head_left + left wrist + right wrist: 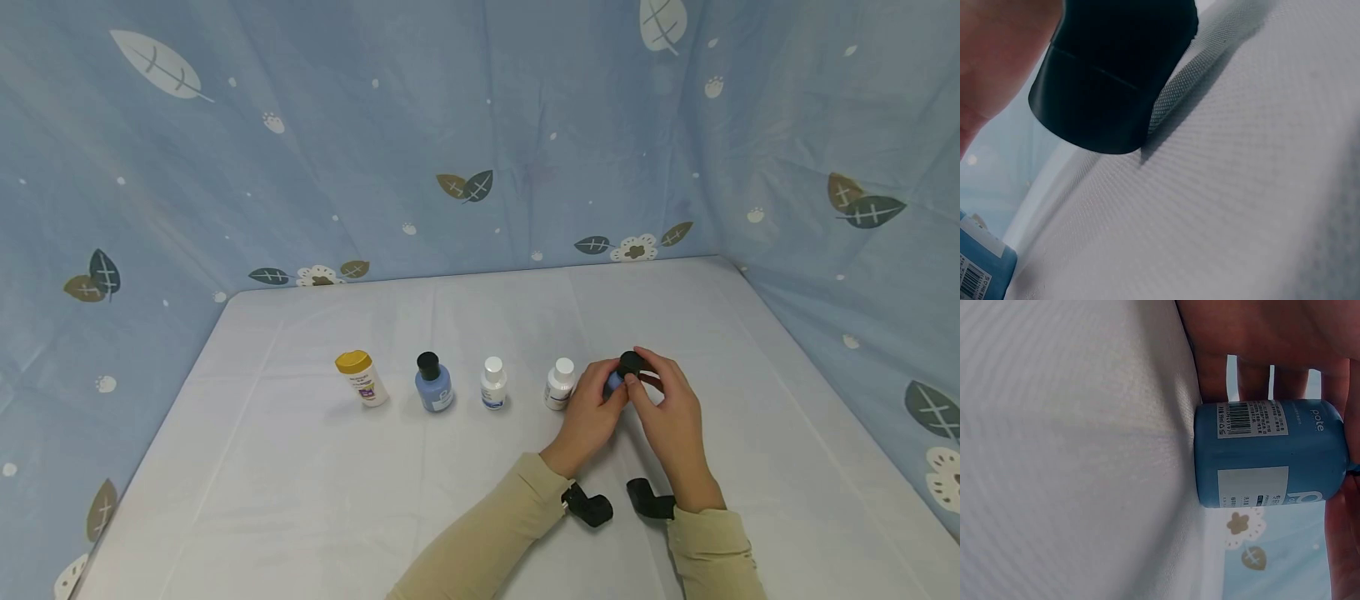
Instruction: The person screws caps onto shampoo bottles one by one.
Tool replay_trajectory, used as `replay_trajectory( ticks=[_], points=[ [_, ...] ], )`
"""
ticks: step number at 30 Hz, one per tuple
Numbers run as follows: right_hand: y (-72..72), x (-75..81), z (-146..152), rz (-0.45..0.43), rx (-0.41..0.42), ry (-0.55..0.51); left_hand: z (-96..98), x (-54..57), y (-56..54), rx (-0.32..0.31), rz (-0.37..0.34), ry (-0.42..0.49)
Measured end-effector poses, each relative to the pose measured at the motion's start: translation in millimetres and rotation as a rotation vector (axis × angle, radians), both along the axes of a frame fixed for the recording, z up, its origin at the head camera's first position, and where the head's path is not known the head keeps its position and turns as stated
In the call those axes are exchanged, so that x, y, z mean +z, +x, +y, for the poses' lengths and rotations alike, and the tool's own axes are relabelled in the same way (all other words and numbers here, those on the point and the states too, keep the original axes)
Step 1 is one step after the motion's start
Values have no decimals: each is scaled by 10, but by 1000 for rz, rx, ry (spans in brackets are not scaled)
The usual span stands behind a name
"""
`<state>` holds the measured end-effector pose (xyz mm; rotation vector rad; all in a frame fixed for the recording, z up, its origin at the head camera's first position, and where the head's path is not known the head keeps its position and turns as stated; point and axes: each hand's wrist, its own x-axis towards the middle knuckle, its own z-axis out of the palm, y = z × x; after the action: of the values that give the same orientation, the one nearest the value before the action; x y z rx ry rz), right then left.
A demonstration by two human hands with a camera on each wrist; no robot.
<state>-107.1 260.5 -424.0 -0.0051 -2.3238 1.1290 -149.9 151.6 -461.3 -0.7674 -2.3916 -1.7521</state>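
A blue bottle [613, 383] with a black cap [632, 362] stands upright on the table at the right, between my two hands. My left hand [587, 421] holds its body from the left. With thumb and fingers, my right hand [677, 421] grips the cap from above. In the right wrist view the label and barcode of the blue bottle [1269, 453] face the camera, and fingers show behind it. Only a lower corner of the bottle [982, 262] appears in the left wrist view. Just left of my left hand is a white bottle [559, 383].
Leftward in a row stand another white bottle [493, 383], a second blue bottle with a black cap [434, 385], and a tilted-looking white bottle with a yellow cap [363, 379]. A white cloth covers the table [315, 500]. Patterned blue fabric [480, 125] hangs behind.
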Motion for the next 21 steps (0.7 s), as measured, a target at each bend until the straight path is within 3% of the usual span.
replay_trajectory(
  ticks=[21],
  points=[
    [-4, -10, 3, -2, -8, 0, 7, -22, -12, -8, 16, 13]
  ],
)
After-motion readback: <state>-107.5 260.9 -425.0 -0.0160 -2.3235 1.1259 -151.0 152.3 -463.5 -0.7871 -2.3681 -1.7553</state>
